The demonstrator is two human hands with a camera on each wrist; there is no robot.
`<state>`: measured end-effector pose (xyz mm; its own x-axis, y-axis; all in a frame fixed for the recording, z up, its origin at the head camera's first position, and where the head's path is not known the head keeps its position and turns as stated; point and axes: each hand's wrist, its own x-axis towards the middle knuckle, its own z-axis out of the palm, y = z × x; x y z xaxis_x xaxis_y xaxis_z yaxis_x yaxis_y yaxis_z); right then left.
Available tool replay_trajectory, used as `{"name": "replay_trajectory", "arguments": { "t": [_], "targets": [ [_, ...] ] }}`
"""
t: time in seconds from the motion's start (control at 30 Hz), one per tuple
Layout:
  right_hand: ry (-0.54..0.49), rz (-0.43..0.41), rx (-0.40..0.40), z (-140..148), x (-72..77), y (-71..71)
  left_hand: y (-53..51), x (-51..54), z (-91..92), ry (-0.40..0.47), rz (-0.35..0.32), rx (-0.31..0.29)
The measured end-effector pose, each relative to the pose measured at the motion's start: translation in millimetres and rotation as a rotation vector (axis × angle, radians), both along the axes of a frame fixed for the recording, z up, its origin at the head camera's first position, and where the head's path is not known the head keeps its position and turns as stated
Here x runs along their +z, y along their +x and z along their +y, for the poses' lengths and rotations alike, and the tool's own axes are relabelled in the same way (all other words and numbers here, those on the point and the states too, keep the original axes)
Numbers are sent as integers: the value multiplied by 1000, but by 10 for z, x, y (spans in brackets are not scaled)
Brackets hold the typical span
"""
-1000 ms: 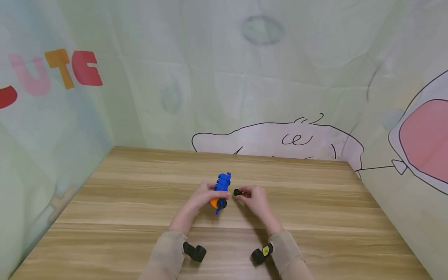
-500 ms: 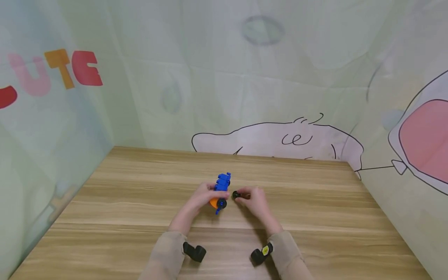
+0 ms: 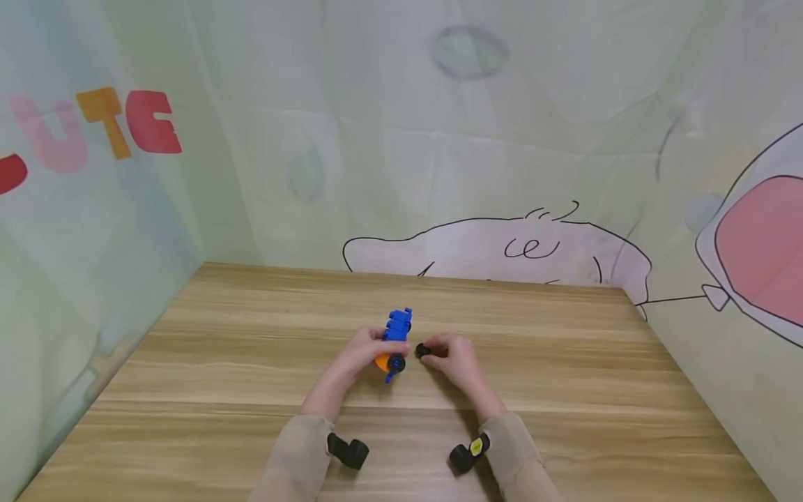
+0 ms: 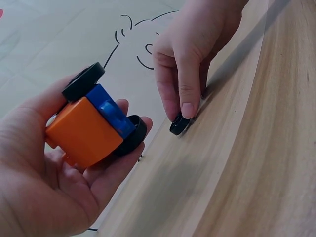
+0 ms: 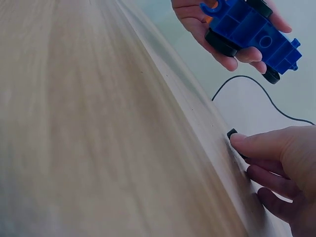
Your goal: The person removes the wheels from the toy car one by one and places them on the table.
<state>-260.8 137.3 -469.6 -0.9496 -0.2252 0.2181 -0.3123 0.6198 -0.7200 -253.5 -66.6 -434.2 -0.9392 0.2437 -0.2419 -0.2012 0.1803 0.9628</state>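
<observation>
My left hand [image 3: 366, 351] grips a blue and orange toy vehicle [image 3: 397, 326] above the table. In the left wrist view its orange part [image 4: 85, 132] faces the camera, with black wheels on both sides. The right wrist view shows the blue underside [image 5: 264, 37] and several black wheels. Just right of the vehicle, my right hand [image 3: 458, 360] pinches a small loose black wheel [image 3: 422, 351] between thumb and fingers. That wheel [image 4: 178, 124] is apart from the vehicle; whether it touches the table I cannot tell.
A wood-grain table [image 3: 263, 432] lies under both hands. Behind and beside it hangs a pale printed curtain [image 3: 401, 139] with letters and line drawings. Each sleeve carries a black device [image 3: 354, 454] at the wrist.
The right hand's wheel has shifted slightly left and toward me, a little nearer the vehicle. The left hand keeps its grip, nearly still. The head view has moved slightly.
</observation>
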Motion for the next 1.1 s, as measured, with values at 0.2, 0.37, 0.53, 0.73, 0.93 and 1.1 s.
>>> {"name": "replay_trajectory", "arguments": {
  "t": [0.2,0.37,0.53,0.73,0.93,1.1],
  "targets": [
    [9,22,0,-3,-7,0,-16,-20,-11,37,4,-3],
    [-12,-13,0,-4,11,7,-17,-22,-14,56,8,4],
    [-40,-55,-21,3,72,10,-15,-19,-16,60,0,21],
    [-77,-73,-24,21,188,22,-14,-9,-12,65,-8,86],
    [-146,-116,-37,-2,264,31,-24,-9,5,71,-9,137],
    [-193,-138,-3,-41,326,57,-31,-8,15,76,-1,152]
  ]
}}
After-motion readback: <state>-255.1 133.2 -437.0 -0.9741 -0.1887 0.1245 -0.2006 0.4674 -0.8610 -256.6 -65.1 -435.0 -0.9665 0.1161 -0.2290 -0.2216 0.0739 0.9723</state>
